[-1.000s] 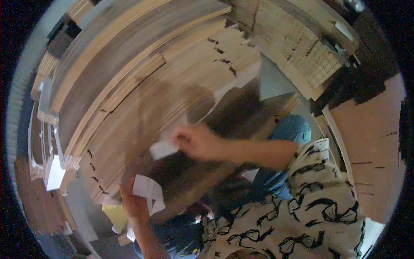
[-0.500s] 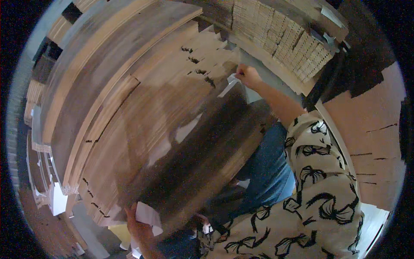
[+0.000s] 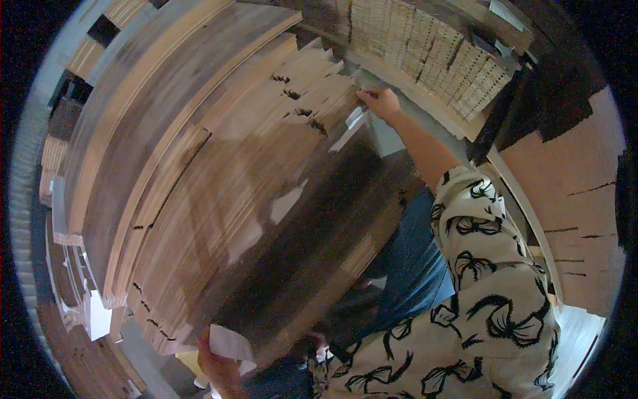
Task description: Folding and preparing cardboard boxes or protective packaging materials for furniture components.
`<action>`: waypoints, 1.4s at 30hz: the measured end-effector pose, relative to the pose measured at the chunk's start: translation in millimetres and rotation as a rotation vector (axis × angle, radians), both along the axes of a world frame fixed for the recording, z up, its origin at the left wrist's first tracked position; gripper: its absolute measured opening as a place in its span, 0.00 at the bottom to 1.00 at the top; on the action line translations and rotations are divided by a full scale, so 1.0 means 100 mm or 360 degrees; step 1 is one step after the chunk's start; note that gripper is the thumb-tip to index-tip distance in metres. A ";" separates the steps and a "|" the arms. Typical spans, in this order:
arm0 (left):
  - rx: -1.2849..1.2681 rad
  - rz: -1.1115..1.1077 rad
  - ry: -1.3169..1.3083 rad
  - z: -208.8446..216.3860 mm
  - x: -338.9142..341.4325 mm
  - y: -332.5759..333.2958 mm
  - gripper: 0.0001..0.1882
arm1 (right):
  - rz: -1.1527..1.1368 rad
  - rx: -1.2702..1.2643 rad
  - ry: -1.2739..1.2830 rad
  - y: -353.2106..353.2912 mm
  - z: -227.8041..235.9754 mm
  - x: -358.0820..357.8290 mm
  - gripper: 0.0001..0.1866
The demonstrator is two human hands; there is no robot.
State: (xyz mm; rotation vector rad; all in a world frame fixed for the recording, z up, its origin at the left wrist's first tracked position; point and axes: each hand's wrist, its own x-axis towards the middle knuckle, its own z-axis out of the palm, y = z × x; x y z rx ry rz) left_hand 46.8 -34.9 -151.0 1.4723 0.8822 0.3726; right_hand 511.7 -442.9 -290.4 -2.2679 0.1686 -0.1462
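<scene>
A wide fanned stack of brown wood-look boards (image 3: 199,199) spreads before me, its upper part stepped at the far edge. At the far right corner my right hand (image 3: 380,104) pinches the board edge, fingers closed. Just below those fingers a narrow white strip (image 3: 352,123) lies on the wood. My left hand (image 3: 218,366) is at the near left end of the stack, closed round a curled white sheet (image 3: 232,346) that hides most of its fingers. Between the hands the near boards lie in dark shadow, with pale patches of light on them.
Thicker stacked boards (image 3: 166,86) rise at the far left. Bundled slats (image 3: 425,53) stand at the far right, beside a dark post (image 3: 502,110). Brown panels (image 3: 585,199) are on the right. A person's blue jeans (image 3: 415,253) show close to the near edge.
My right hand has shifted slightly up and left, off the white strip and onto the board corner. My left hand has moved slightly down and right with the white sheet.
</scene>
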 end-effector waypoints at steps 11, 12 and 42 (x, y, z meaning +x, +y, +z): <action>-0.0066 0.0100 0.0110 0.34 -0.14 0.13 0.15 | -0.0214 0.0459 0.0186 -0.15 -0.16 0.09 0.17; -0.0555 0.0261 -0.0260 0.31 -0.23 0.22 0.17 | -0.0212 0.0251 0.0227 -0.14 -0.14 0.08 0.17; -0.0128 -0.0197 -0.0227 0.52 -0.50 0.17 0.19 | 0.2355 0.0745 0.0540 3.15 1.35 -3.70 0.09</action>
